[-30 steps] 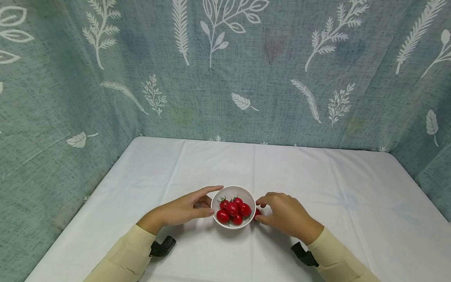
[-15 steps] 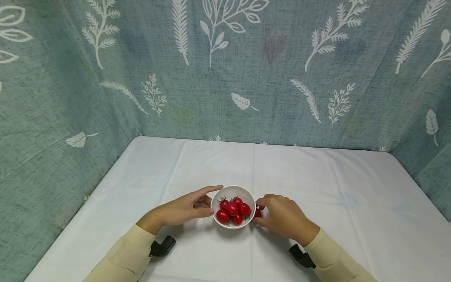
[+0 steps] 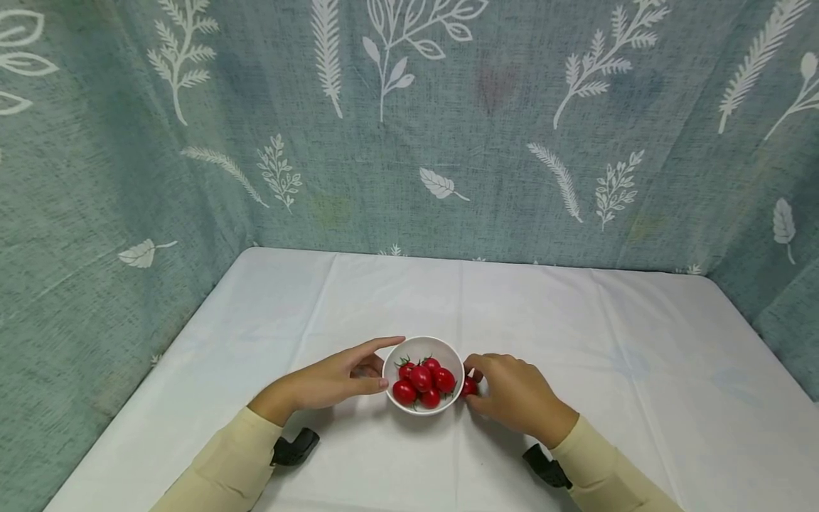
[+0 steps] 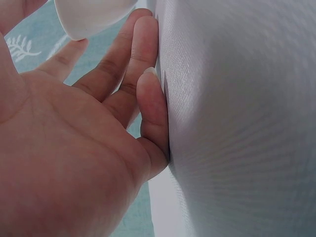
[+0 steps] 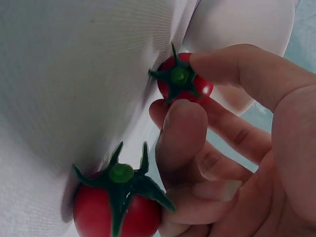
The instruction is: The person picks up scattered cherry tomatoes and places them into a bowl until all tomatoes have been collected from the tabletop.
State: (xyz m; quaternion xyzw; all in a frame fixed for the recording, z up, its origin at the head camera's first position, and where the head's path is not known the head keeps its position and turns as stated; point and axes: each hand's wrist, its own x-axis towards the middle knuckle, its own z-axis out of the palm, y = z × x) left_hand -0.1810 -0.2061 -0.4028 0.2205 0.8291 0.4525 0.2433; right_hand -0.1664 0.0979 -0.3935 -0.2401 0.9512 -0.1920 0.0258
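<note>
A white bowl (image 3: 450, 355) holding several red cherry tomatoes (image 3: 422, 380) stands on the white tablecloth near the front edge. My left hand (image 3: 348, 377) holds the bowl's left side, index finger along the far rim and thumb against the near wall. In the left wrist view the other fingers (image 4: 150, 106) of my left hand (image 4: 74, 148) lie on the cloth below the bowl (image 4: 89, 17). My right hand (image 3: 512, 391) pinches one cherry tomato (image 3: 469, 386) against the bowl's right side. The right wrist view shows thumb and index finger of my right hand (image 5: 237, 148) on that cherry tomato (image 5: 183, 81), the bowl (image 5: 242, 24) behind.
A second loose tomato (image 5: 116, 210) lies on the cloth under my right hand, hidden in the head view. The white table (image 3: 576, 320) is walled at the back and both sides by a grey-green leaf-print curtain (image 3: 409, 128). Black wrist mounts (image 3: 294, 448) sit behind both hands.
My right hand has slid a little left, closer to the bowl, with the tomato between its fingers. The left hand and the bowl have stayed put.
</note>
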